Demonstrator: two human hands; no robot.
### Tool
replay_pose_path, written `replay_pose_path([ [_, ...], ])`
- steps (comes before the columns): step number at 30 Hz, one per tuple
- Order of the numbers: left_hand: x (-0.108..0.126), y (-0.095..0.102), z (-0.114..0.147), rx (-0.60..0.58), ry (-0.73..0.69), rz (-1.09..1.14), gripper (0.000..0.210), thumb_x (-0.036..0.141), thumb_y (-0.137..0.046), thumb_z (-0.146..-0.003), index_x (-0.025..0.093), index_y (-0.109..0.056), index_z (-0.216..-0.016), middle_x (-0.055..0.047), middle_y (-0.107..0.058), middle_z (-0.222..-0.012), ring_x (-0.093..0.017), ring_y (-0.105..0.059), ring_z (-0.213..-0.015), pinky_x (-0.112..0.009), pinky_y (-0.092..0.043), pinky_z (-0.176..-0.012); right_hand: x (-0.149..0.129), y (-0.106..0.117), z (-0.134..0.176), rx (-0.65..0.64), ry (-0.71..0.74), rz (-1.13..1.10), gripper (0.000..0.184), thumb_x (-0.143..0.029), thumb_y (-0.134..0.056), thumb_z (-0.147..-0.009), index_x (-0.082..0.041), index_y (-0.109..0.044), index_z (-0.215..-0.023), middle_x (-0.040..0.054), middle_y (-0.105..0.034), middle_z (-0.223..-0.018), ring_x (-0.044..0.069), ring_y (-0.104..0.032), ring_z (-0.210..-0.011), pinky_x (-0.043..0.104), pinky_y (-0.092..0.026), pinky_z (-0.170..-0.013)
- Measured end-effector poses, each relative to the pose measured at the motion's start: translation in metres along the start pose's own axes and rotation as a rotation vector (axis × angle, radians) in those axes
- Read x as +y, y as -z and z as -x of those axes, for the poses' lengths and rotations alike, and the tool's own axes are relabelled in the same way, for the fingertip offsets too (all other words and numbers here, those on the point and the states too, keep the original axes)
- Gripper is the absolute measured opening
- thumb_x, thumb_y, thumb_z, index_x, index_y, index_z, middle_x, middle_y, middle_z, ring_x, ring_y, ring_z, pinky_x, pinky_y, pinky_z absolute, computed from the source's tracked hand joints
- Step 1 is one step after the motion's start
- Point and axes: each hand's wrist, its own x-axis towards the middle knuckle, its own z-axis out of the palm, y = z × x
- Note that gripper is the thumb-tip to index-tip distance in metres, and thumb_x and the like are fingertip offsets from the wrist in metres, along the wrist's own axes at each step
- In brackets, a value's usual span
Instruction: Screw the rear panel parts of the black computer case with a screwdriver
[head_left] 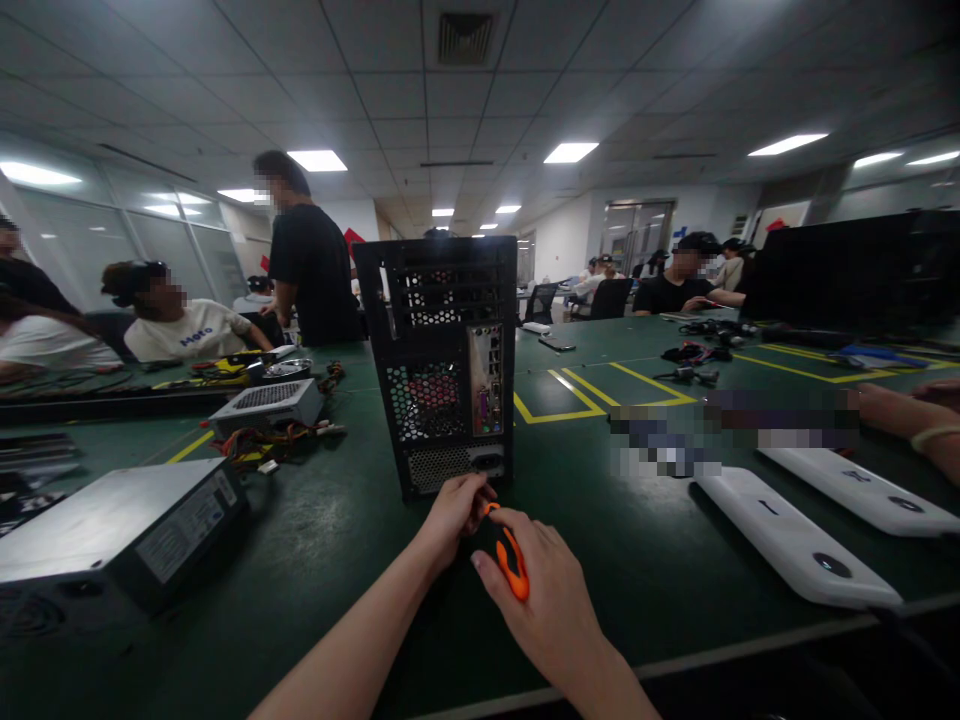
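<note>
A black computer case [451, 345] stands upright in front of me, its rear panel turned my way. Low in that panel sits a power supply [442, 467] with a mesh grille. My right hand [553, 575] is closed around the orange-and-black handle of a screwdriver [514, 572], which points towards the case's lower right corner. Just ahead of the handle, my left hand [452, 517] has its fingers pinched together beside the power socket. Whatever lies between those fingertips is hidden, and the screwdriver's tip is hidden too.
Loose power supplies, one large [187, 530] and one smaller [266, 403] with cables, lie left on the green table [337, 590]. Two white devices [799, 540] lie right, near another person's hand [896, 415]. A dark monitor [847, 275] stands behind.
</note>
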Motion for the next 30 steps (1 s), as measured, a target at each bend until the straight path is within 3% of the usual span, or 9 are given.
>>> replay_pose_path([
  [8, 0.0002, -0.0016, 0.0019, -0.016, 0.024, -0.053, 0.033, 0.045, -0.05, -0.067, 0.013, -0.05, -0.06, 0.006, -0.038, -0.04, -0.002, -0.027, -0.029, -0.018, -0.011, -0.033, 0.0024, -0.0034, 0.0007, 0.029, 0.065, 0.09, 0.012, -0.014, -0.044, -0.074, -0.02, -0.053, -0.075, 0.0026, -0.049, -0.074, 0.016, -0.047, -0.071, 0.029, -0.037, -0.063],
  [10, 0.0006, -0.0019, 0.0018, -0.032, 0.04, -0.062, 0.031, 0.044, -0.051, -0.066, 0.014, -0.048, -0.06, 0.007, -0.036, -0.038, -0.002, -0.026, -0.028, -0.018, -0.011, -0.032, 0.0008, -0.0021, -0.0003, -0.002, 0.053, 0.089, 0.008, -0.022, -0.047, -0.075, -0.021, -0.053, -0.081, 0.003, -0.05, -0.077, 0.017, -0.047, -0.073, 0.03, -0.037, -0.064],
  [14, 0.0021, -0.0031, 0.0021, -0.03, 0.059, -0.033, 0.028, 0.042, -0.049, -0.068, 0.014, -0.048, -0.061, 0.007, -0.036, -0.038, -0.002, -0.026, -0.028, -0.018, -0.011, -0.032, 0.0007, -0.002, 0.0, -0.016, -0.011, -0.009, 0.026, -0.029, -0.049, -0.076, -0.018, -0.046, -0.099, 0.0035, -0.054, -0.081, 0.016, -0.049, -0.072, 0.03, -0.039, -0.065],
  [19, -0.0002, -0.003, 0.0031, -0.058, 0.029, -0.031, 0.033, 0.044, -0.045, -0.07, 0.012, -0.052, -0.064, 0.004, -0.043, -0.044, -0.002, -0.03, -0.031, -0.017, -0.013, -0.033, 0.003, -0.0043, 0.0018, 0.029, 0.054, 0.05, 0.017, -0.01, -0.043, -0.072, -0.02, -0.053, -0.083, 0.0032, -0.051, -0.076, 0.017, -0.047, -0.071, 0.03, -0.037, -0.064],
  [23, -0.001, -0.0022, 0.0035, -0.061, 0.02, -0.034, 0.034, 0.045, -0.046, -0.07, 0.012, -0.053, -0.064, 0.004, -0.042, -0.044, -0.002, -0.029, -0.031, -0.017, -0.013, -0.033, -0.0014, 0.0004, 0.0002, 0.004, 0.054, 0.049, 0.011, -0.023, -0.048, -0.075, -0.02, -0.054, -0.084, 0.0038, -0.051, -0.076, 0.018, -0.047, -0.073, 0.032, -0.036, -0.065],
  [25, 0.0002, -0.002, 0.0039, -0.056, 0.039, -0.025, 0.033, 0.045, -0.047, -0.069, 0.012, -0.053, -0.064, 0.005, -0.04, -0.042, -0.002, -0.028, -0.03, -0.017, -0.013, -0.033, -0.0029, 0.0024, -0.0001, -0.006, 0.032, 0.008, 0.02, -0.029, -0.047, -0.077, -0.019, -0.051, -0.093, 0.0042, -0.053, -0.081, 0.018, -0.048, -0.074, 0.032, -0.036, -0.067],
  [27, 0.0015, -0.0019, 0.0045, -0.059, 0.051, -0.027, 0.033, 0.044, -0.047, -0.069, 0.012, -0.052, -0.063, 0.006, -0.038, -0.04, -0.002, -0.028, -0.03, -0.017, -0.013, -0.033, -0.0021, 0.0022, 0.0003, -0.008, -0.007, -0.035, 0.022, -0.027, -0.044, -0.079, -0.017, -0.046, -0.098, 0.0042, -0.054, -0.082, 0.017, -0.049, -0.073, 0.031, -0.037, -0.067],
  [30, 0.0027, -0.0017, 0.0051, -0.071, 0.056, -0.04, 0.033, 0.044, -0.046, -0.07, 0.012, -0.052, -0.061, 0.005, -0.038, -0.039, -0.002, -0.028, -0.029, -0.017, -0.012, -0.033, 0.0018, -0.001, 0.0016, 0.005, -0.031, -0.041, 0.013, -0.02, -0.043, -0.078, -0.016, -0.047, -0.09, 0.0034, -0.052, -0.077, 0.015, -0.048, -0.069, 0.028, -0.036, -0.063],
])
